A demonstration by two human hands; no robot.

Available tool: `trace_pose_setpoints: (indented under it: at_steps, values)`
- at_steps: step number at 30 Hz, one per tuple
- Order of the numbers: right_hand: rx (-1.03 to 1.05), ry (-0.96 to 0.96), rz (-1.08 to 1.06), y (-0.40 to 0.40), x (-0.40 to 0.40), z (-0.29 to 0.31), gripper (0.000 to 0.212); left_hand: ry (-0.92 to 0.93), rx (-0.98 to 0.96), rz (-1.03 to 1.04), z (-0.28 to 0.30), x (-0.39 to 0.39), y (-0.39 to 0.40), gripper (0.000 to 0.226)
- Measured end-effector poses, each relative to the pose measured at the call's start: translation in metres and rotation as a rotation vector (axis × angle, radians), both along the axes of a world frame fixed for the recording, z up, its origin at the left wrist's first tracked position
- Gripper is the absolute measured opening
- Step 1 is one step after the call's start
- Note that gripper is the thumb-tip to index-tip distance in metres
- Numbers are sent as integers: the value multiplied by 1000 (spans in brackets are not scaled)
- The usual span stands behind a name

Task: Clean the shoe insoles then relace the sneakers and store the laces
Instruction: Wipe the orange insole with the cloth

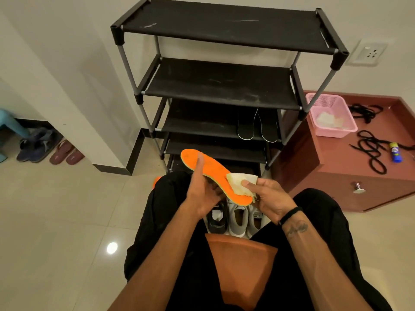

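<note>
One flat orange foam insole (pixel 208 170) is held up over the person's knees, in front of the black fabric-shelved shoe rack (pixel 224 86). The left hand (pixel 202 194) has its grip closed around the insole's middle, thumb lying along the orange face. The right hand (pixel 267 196) pinches one crumpled pale cloth wipe (pixel 238 184) and presses it onto the insole's heel end.

A second orange piece (pixel 156 181) peeks out beside the left knee, mostly hidden; what it is cannot be told. Two dark insoles with pale edging (pixel 257 126) lie side by side on the rack's third shelf.

On the floor between the knees stand three shoes, partly covered by the hands: one black sneaker (pixel 217 218) and two grey sneakers (pixel 243 217).

To the right, the low reddish-brown cabinet (pixel 336 182) carries one pink plastic basket (pixel 330 117) with pale cloths inside, two tangled bundles of black laces (pixel 370 149), and one small blue-and-yellow bottle (pixel 394 151). The cabinet's right edge is cut off.

At far left, dark blue shoes (pixel 37 147) and maroon slippers (pixel 66 152) sit in shadow, hard to count.
</note>
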State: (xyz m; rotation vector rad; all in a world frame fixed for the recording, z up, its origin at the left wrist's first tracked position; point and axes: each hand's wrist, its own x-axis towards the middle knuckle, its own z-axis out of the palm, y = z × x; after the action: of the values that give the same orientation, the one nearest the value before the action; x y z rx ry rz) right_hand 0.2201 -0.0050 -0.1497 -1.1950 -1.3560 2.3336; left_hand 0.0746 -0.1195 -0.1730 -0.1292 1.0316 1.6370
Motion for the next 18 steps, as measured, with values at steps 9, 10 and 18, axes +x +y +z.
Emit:
trace_pose_setpoints:
  at_steps: [9,10,18]
  values:
    - [50,-4,26,-15,15,8,28,-237,276,271,13,-30,-1,97]
    - [144,-36,-75,-12,12,10,25,-221,281,259,14,-30,0,102]
    - [1209,-178,-240,-4,-58,61,13,-110,276,118,13,-15,8,104]
